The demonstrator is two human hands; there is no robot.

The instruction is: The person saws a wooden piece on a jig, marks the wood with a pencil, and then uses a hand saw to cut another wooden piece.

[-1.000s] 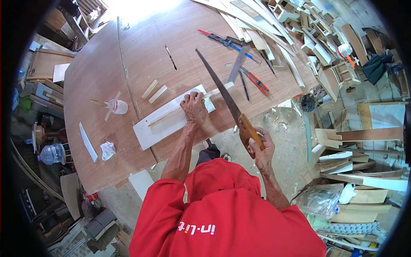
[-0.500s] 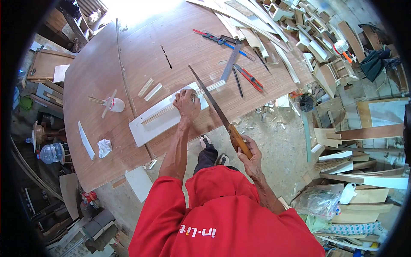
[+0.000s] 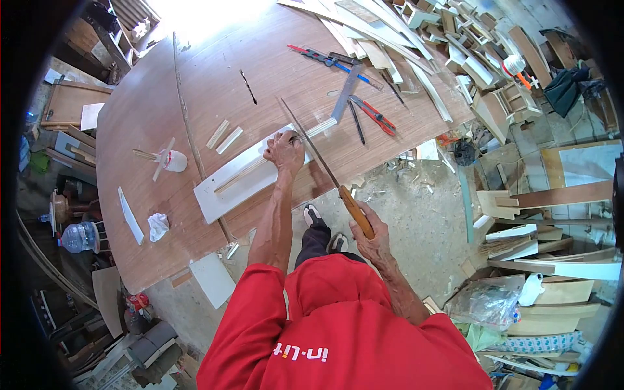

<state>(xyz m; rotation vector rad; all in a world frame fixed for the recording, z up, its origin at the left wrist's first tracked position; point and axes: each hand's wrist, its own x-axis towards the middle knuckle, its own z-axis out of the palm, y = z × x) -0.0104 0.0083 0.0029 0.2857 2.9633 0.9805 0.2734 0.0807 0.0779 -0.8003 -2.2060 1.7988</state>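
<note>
My right hand [image 3: 372, 231] is wrapped round the wooden handle of a hand saw [image 3: 323, 162]. The blade points up and left and crosses a thin wooden strip [image 3: 242, 179] just right of my left hand [image 3: 285, 151]. Fingers curled, my left hand presses the strip down onto a white board [image 3: 224, 200] at the table's near edge. The strip's far end reaches past the board, close to a metal square [image 3: 345, 91].
On the wooden table [image 3: 214, 84] lie two short strips [image 3: 229, 140], a white jar [image 3: 174, 161], a crumpled cloth [image 3: 158, 226], a red cutter [image 3: 374, 115] and a pencil [image 3: 357, 123]. Long boards [image 3: 370, 32] are piled at the back right.
My right hand and the saw have moved slightly left and up, with the blade now at a narrower angle to view. The fingers of my left hand are more curled.
</note>
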